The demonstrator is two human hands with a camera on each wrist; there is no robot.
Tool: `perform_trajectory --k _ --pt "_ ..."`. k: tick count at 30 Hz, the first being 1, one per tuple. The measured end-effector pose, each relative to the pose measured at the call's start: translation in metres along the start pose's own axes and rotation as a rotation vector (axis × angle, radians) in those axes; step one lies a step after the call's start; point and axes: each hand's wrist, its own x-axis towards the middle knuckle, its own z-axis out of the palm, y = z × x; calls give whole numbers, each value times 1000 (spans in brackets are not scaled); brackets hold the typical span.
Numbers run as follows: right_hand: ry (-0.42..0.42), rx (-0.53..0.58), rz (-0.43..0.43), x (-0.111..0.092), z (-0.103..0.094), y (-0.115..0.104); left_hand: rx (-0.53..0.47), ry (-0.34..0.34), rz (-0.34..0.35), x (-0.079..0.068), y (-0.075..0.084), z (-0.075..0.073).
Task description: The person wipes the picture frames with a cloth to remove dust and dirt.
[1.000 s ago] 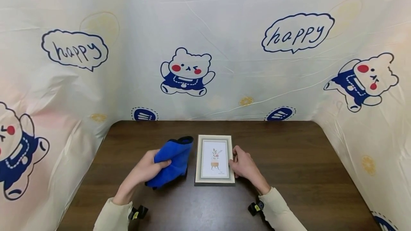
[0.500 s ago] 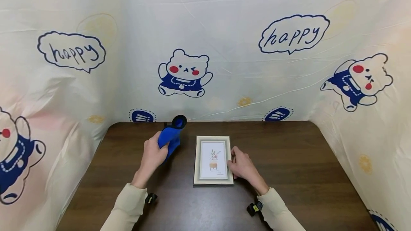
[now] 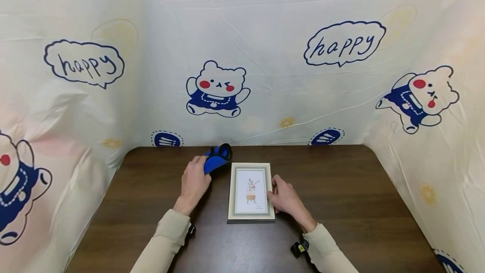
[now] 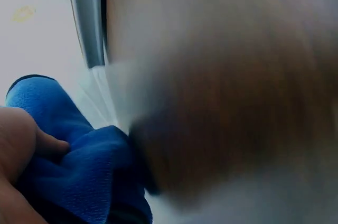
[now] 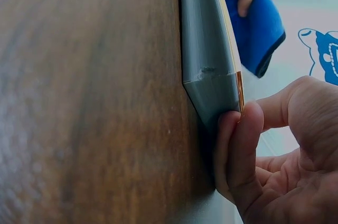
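Note:
A cream-edged picture frame (image 3: 251,191) with a potted-plant print lies face up at mid-table. My left hand (image 3: 194,182) grips a blue cloth (image 3: 215,163) with black trim, bunched and curled over, just beyond the frame's upper left corner. In the left wrist view the thumb presses into the fuzzy cloth (image 4: 90,171). At the frame's right side, my right hand (image 3: 286,196) holds the edge. The right wrist view shows its thumb and curled fingers pinching close at the corner of the grey side wall (image 5: 211,39).
The dark wooden table (image 3: 333,205) carries the frame. A pale curtain (image 3: 273,96) with bear prints hangs along the table's back and sides. Small black cameras (image 3: 300,247) are strapped at both wrists.
My left hand has moved the blue cloth up and then right, from beside the frame's left side to its upper left corner. The right hand and the frame stay put.

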Motion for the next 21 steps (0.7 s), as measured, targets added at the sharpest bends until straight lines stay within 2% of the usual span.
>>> perform_trajectory --k 5,12,21 --pt "7 0 -10 0 0 1 -33 -113 -38 -1 6 10" --pt "-2 14 -21 0 2 1 -81 -152 -74 1 9 10" --pt "5 17 -22 2 1 2 -145 -285 -210 11 19 14"
